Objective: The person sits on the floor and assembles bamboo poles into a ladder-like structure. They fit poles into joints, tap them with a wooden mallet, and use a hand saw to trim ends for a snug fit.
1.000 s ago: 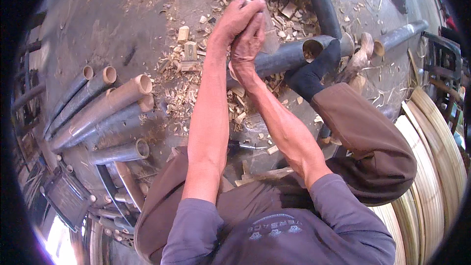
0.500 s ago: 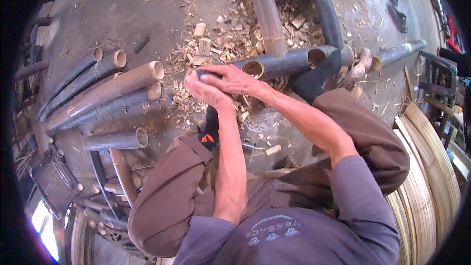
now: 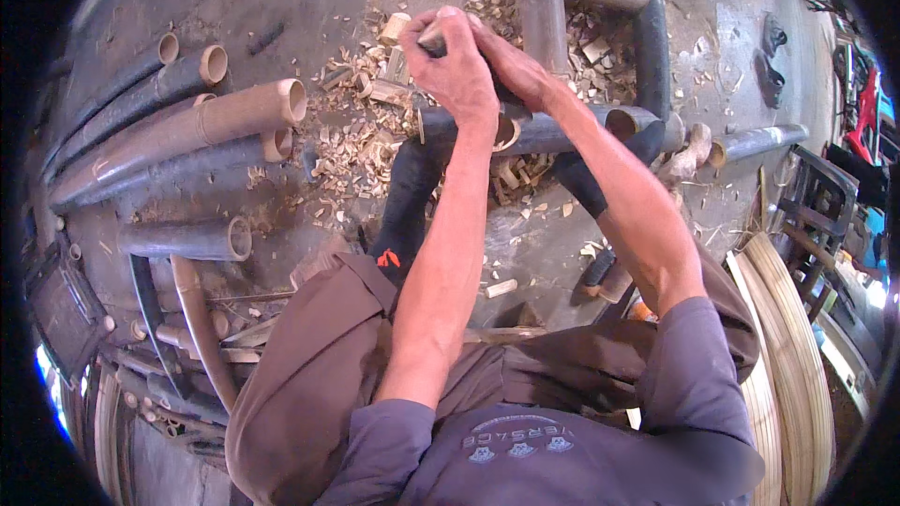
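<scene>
My left hand (image 3: 448,61) is closed in a fist around a dark piece with a pale, light-coloured end (image 3: 432,39); its kind is hard to tell. My right hand (image 3: 517,67) is closed right against the left, its fingers largely hidden. Dark material shows beneath the right hand, and what that hand grips cannot be made out. Both hands are above the near end of a dark bamboo pole (image 3: 558,134), which lies crosswise between my feet and has round holes cut in it. Pale wood chips and shavings (image 3: 361,145) are scattered on the ground left of the hands.
Cut bamboo poles (image 3: 202,131) lie at the left, above a short dark pole (image 3: 187,239) on legs. Joined bamboo lengths (image 3: 647,37) extend away beyond my hands. Pale slats (image 3: 783,356) lie at the right, below a dark frame (image 3: 820,192). Black sandals (image 3: 772,66) are on the far floor.
Both hands have moved away from my body and slightly right, staying together. The left hand has turned into a fist with the pale end showing. The whole view has shifted a little.
</scene>
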`<state>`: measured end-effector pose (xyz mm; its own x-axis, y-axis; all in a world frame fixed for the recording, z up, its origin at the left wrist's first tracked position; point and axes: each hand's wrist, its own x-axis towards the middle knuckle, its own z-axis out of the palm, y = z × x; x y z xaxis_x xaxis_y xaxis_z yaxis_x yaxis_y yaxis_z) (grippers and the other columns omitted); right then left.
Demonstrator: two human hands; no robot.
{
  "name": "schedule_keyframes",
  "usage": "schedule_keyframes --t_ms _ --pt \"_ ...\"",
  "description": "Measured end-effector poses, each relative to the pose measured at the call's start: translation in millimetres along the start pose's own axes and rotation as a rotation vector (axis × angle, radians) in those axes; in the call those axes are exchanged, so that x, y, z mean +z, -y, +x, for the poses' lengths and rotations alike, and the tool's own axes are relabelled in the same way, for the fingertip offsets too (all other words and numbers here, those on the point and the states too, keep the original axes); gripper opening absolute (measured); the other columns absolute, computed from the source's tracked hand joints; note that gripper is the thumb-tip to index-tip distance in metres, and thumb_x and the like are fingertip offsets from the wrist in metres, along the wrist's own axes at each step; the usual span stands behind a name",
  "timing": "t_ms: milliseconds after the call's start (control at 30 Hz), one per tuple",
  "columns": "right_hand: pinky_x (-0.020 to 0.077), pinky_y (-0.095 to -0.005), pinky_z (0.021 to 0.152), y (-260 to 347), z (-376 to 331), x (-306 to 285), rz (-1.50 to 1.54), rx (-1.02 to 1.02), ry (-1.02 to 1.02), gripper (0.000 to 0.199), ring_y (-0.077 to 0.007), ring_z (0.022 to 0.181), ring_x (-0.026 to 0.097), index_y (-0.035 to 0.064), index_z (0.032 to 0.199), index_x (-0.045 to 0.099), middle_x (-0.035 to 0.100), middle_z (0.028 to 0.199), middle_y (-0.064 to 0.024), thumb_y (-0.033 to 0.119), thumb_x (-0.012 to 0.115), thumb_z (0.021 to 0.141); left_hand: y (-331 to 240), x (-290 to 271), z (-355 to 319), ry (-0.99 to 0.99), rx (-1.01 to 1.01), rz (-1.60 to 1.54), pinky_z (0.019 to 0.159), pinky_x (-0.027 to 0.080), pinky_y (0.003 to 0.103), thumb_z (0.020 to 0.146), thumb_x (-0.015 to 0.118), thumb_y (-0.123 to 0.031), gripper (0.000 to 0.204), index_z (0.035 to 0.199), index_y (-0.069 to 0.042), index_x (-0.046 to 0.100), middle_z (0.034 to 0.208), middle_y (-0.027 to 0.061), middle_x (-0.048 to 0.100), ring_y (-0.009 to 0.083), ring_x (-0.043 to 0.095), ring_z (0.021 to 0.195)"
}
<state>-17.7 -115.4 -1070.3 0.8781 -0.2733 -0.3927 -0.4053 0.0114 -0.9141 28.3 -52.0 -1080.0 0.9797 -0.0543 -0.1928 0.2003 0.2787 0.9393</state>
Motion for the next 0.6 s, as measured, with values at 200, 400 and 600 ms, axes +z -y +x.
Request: schedule_keyframes --t_ms 200,400,600 --pt "0.0387 -0.0377 0.104 -5 1 3 0.173 0.103 -0.092 0.064 -0.0245 0.123 0.051 0.0030 0.138 0.049 0.055 0.135 -0.0154 0.053 0.028 0.104 11 3 11 0.108 -0.096 -0.034 0.075 0.050 0.031 0.088 0.069 -0.023 0.028 0.101 -0.001 0.058 0.093 0.0093 0.062 0.0158 0.059 0.083" --pt "0.0438 -0.0304 0.099 -43 -38 10 0.475 0.041 -0.703 0.081 -0.0168 0.113 0.056 0.0056 0.139 0.047 0.059 0.121 -0.0069 0.071 0.024 0.097 17 26 -4 0.847 -0.106 0.295 0.072 0.052 0.030 0.085 0.070 -0.028 0.029 0.100 -0.004 0.066 0.088 0.0077 0.067 0.0136 0.060 0.080" --pt "0.0400 -0.0332 0.104 -68 -84 62 0.943 -0.369 -1.342 0.063 -0.0152 0.121 0.048 0.0086 0.140 0.040 0.047 0.132 -0.0059 0.058 0.026 0.103 23 39 -64 1.772 -0.183 0.600 0.085 0.051 0.040 0.077 0.066 -0.049 0.047 0.103 -0.009 0.067 0.097 0.0152 0.071 0.0309 0.067 0.093"
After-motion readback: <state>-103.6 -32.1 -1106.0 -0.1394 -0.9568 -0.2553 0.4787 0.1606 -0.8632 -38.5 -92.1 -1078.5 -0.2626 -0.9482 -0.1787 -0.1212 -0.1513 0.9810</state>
